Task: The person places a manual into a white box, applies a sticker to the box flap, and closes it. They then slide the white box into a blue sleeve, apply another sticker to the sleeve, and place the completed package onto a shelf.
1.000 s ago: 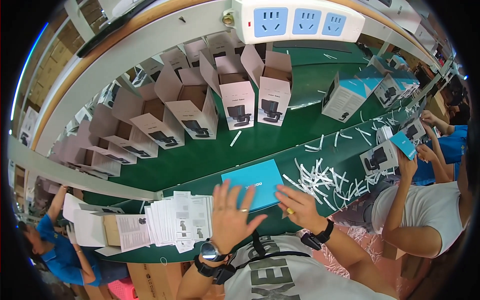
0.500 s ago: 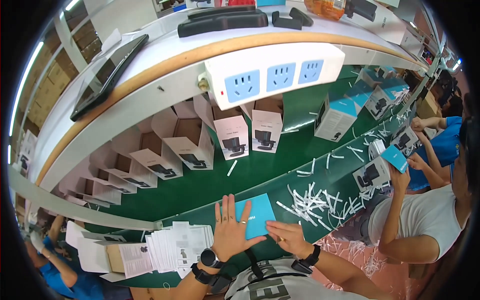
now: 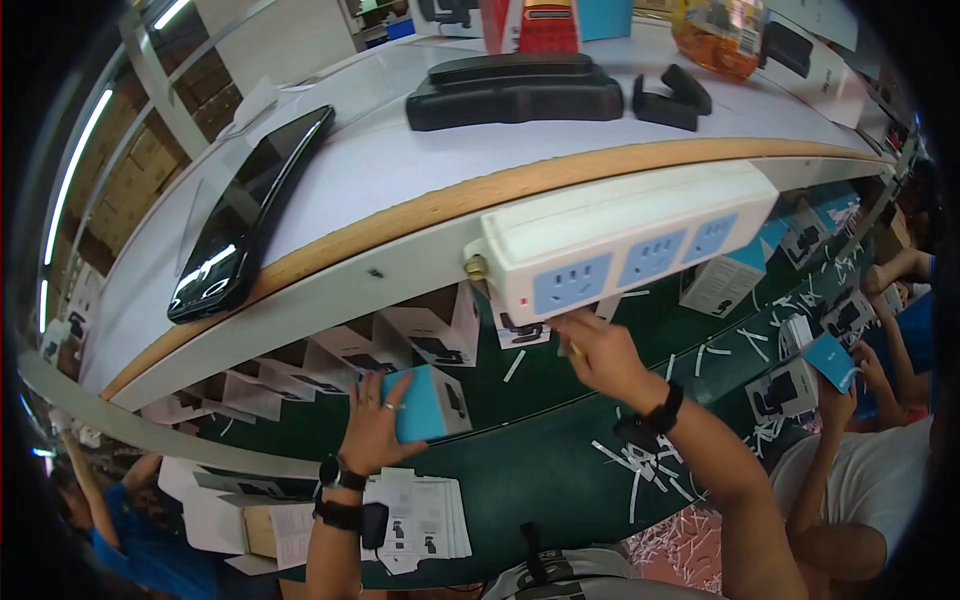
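My left hand (image 3: pixel 373 428) grips the left end of a small carton (image 3: pixel 425 402) with a blue top and a printed white end. Its thumb and fingers are spread around the near left corner. My right hand (image 3: pixel 608 357) reaches under the white power strip (image 3: pixel 630 250), fingers curled at the edge of an open white carton (image 3: pixel 522 331). The strip hides part of that carton and the fingertips. Below my left hand lies a stack of printed leaflets (image 3: pixel 425 515).
Several open cartons (image 3: pixel 345 345) line the left under the shelf. A phone (image 3: pixel 250 215) and black plastic parts (image 3: pixel 515 95) lie on the shelf. White paper strips (image 3: pixel 640 465) litter the green bench (image 3: pixel 520 460). A co-worker at right handles another carton (image 3: pixel 785 388).
The blue-topped carton has moved left and farther away with my left hand. My right hand has left it and reached forward to the open cartons. The view has shifted.
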Available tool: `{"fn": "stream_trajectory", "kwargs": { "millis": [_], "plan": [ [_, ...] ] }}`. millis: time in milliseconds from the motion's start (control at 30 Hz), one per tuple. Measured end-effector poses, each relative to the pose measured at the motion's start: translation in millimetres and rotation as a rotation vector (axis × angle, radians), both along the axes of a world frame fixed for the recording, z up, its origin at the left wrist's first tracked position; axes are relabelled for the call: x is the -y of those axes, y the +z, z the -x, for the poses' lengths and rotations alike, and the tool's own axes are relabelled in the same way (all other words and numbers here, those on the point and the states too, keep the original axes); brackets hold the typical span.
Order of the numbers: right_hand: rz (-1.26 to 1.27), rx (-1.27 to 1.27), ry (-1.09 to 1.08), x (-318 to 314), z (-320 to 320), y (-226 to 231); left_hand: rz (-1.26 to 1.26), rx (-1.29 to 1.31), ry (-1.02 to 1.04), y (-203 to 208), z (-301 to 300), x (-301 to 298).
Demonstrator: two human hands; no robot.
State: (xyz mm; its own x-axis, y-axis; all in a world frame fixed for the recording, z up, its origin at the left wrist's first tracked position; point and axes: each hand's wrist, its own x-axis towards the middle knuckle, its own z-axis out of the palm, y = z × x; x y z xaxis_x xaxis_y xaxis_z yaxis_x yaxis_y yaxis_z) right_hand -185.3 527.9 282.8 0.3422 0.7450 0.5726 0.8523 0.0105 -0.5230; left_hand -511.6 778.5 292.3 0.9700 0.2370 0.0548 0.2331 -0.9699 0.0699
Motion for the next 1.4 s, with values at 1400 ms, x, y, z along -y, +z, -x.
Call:
{"fn": "stream_trajectory", "kwargs": {
  "millis": [1400],
  "plan": [
    [-0.057, -0.794, 0.366, 101, 277, 57, 0.690, 0.816, -0.148, 7, 93, 224]
  ]
}}
